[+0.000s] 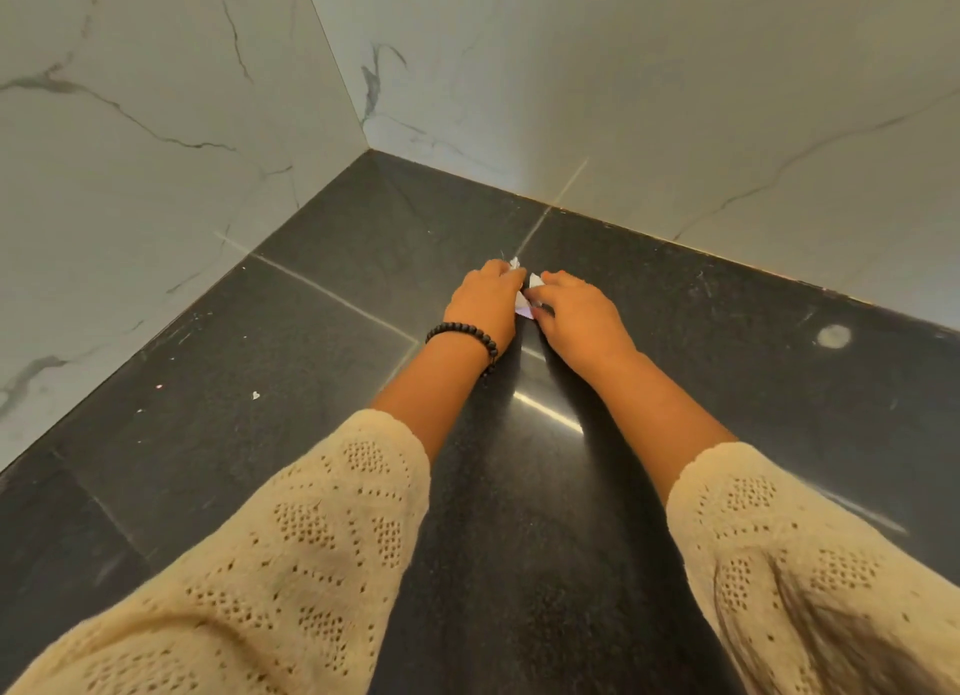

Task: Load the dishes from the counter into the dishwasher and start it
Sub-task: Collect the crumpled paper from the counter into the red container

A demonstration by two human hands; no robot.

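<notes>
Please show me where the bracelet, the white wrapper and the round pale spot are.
bracelet [464,332]: head view, on its beads.
wrapper [523,307]: head view, lower white corner between the hands.
spot [833,336]: head view, its middle.

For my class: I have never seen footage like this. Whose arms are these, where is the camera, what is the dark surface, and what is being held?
There is no machine here. The one picture comes from a wide-angle camera worn on a person's head, looking forward and down, so the arms reaching away from you are the wearer's own.

The left hand, with a black bead bracelet on its wrist, and the right hand meet over a dark stone counter in a corner of white marbled walls. Between them the fingers pinch a small white wrapper or scrap of paper; it is too small to tell which.

On the counter lie a tiny white fragment and a pale round mark. No dishes or dishwasher are in view. The sleeves are cream knit.
</notes>
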